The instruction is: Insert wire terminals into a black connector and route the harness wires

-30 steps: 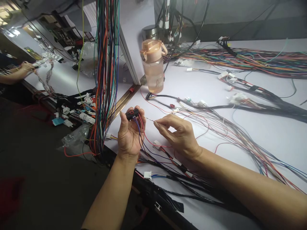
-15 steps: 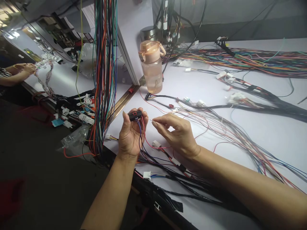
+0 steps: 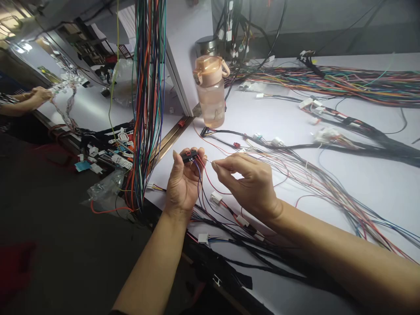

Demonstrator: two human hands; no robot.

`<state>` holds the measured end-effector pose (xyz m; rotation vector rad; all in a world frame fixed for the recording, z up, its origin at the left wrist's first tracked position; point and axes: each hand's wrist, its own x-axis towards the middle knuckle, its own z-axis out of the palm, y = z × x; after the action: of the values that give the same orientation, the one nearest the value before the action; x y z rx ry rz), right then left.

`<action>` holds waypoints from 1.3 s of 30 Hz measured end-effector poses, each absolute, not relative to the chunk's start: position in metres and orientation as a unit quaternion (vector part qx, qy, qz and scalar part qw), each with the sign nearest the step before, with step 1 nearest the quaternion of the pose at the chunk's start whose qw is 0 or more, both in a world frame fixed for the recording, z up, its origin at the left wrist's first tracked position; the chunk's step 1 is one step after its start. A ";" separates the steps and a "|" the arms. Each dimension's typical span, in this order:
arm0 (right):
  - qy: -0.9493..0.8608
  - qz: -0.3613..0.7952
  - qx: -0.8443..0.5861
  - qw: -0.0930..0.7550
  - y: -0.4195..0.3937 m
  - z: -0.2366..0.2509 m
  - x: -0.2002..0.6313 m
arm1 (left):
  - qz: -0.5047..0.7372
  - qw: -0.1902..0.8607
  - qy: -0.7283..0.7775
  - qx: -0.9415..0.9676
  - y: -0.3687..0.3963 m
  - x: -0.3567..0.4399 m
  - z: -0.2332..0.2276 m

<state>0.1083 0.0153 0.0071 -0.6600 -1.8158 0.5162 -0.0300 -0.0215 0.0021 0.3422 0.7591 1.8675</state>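
Note:
My left hand (image 3: 183, 188) is closed around a black wire connector (image 3: 189, 156) with a small red insert, its thumb on the near side and fingertips behind. Red and dark blue wires (image 3: 201, 179) come out of the connector and hang past the palm. Just to the right, my right hand (image 3: 247, 183) pinches a thin wire (image 3: 210, 162) between thumb and forefinger. The wire's small pale tip points left at the connector, with a narrow gap visible between them. Most of this wire is hidden by the right hand.
A water bottle (image 3: 210, 94) stands behind my hands. Loose wires (image 3: 328, 188) and taped harnesses (image 3: 364, 151) cover the table's right. A hanging wire bundle (image 3: 147, 87) rises at left. White connectors (image 3: 203, 238) lie near the front edge. Another person's hands (image 3: 41, 94) work far left.
The whole view has shifted slightly. In my left hand the connector is tilted a little differently, and its wires hang farther apart. My right hand keeps its pinch close to the connector.

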 end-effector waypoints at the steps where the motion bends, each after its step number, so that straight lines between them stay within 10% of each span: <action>1: -0.769 0.213 -0.279 0.534 0.014 0.010 0.108 | 0.781 0.519 0.315 0.148 -0.022 -0.029 0.002; 39: -0.800 0.142 -0.404 0.421 0.009 0.017 0.100 | 0.779 0.476 0.318 0.256 -0.021 -0.027 -0.010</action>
<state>0.0996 0.0086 0.0170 -1.0125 -2.0041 0.3553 -0.0266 -0.0215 -0.0101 0.6259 0.7766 1.9052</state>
